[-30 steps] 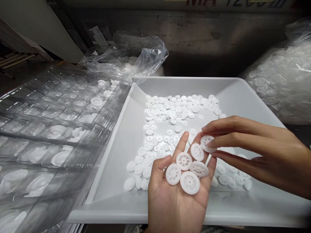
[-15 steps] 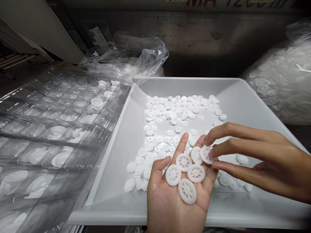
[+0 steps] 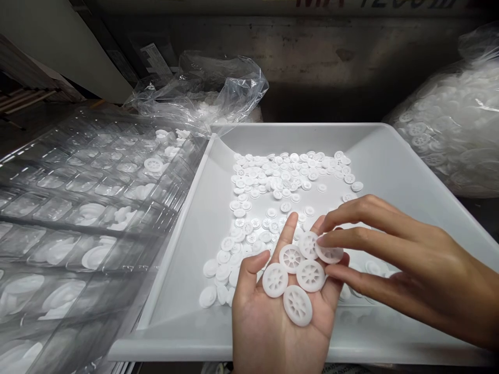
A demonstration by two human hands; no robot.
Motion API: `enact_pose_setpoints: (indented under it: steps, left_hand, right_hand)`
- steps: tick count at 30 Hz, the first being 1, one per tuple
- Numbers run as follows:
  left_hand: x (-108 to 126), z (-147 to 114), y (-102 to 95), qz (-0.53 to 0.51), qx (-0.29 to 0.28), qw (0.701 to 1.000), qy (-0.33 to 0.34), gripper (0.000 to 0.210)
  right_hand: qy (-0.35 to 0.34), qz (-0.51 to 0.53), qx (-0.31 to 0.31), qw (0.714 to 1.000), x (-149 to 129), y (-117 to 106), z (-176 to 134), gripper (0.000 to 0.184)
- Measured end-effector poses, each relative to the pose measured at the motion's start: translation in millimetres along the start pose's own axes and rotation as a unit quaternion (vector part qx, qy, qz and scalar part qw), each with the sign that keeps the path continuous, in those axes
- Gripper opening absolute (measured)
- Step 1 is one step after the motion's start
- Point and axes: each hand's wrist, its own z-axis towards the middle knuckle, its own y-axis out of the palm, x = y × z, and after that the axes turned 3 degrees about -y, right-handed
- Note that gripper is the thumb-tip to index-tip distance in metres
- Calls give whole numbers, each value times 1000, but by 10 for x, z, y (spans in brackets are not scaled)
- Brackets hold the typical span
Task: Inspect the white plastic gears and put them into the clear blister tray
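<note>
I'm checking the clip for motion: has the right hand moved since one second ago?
Yes, the right hand has shifted slightly leftward and closer to the near rim of the gray tray.

Well to the left of the left hand (image 3: 275, 322), clear pocketed trays (image 3: 25, 205) spread wide, several pockets filled! Ahead and leftward, a crumpled clear bag (image 3: 210, 78) caught the light. Out beyond the right hand (image 3: 413, 259), another bag (image 3: 456, 119) bulged, packed full! And straight past both, a dark metal panel (image 3: 312, 52) loomed, its lettering (image 3: 376, 4) cut off overhead.
</note>
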Motion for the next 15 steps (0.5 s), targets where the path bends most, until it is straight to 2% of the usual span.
enact_pose_setpoints:
  steps: [6,9,12,15]
  left_hand:
    - [-23,-2,18,-8,2,1000,-2,67]
    - [-38,-13,20,-2,6,1000,-4,76]
    - [-47,-15,14,12,-4,1000,-25,77]
    - [-43,-12,6,26,-32,999,-35,73]
  right_hand:
    - [27,41,7,999,47,-28,-4,14]
    - [49,54,53,996,58,-35,-4,17]
    - [76,84,85,990,72,-17,-20,25]
    - [117,110,77,984,79,-15,-48,33]
